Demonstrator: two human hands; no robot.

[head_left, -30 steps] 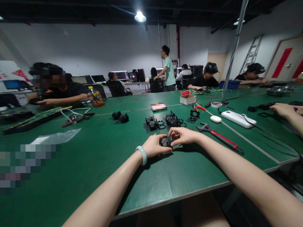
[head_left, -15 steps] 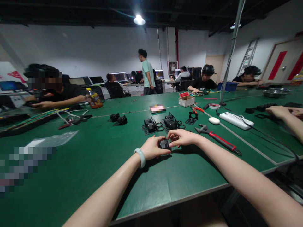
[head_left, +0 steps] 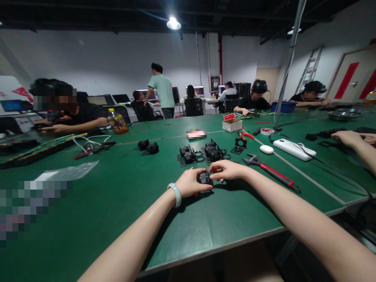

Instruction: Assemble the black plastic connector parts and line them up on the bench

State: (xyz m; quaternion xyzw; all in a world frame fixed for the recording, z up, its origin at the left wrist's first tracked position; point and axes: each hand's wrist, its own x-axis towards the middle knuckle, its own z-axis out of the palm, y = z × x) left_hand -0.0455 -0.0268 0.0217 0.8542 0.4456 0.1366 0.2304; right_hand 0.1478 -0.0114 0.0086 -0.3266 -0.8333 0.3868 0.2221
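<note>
A small black part with a ribbed, rounded body [head_left: 205, 178] is between my two hands, just above the green table [head_left: 188, 231]. My left hand [head_left: 189, 183], with a pale bangle at the wrist, is closed around its left side, thumb in front. The fingers of my right hand [head_left: 225, 170] pinch at its right side; the fingertips partly hide it. Beyond my hands lie similar black assemblies with comb-like prongs and rings, one at the left [head_left: 189, 154] and one at the right [head_left: 214, 152]. A black bracket with a round hole [head_left: 240, 145] stands farther right.
To the right lie an adjustable wrench [head_left: 273, 172], orange-handled pliers [head_left: 246, 135], a white oval object [head_left: 266, 149] and a white power bank-like block [head_left: 294, 149]. More black parts [head_left: 148, 147] sit left of centre. A metal pole [head_left: 286, 74] rises from the table. Co-workers sit around it.
My hands stay on the black part with barely any movement. In the background, a standing person in a light green shirt has moved left and leans toward a seated person.
</note>
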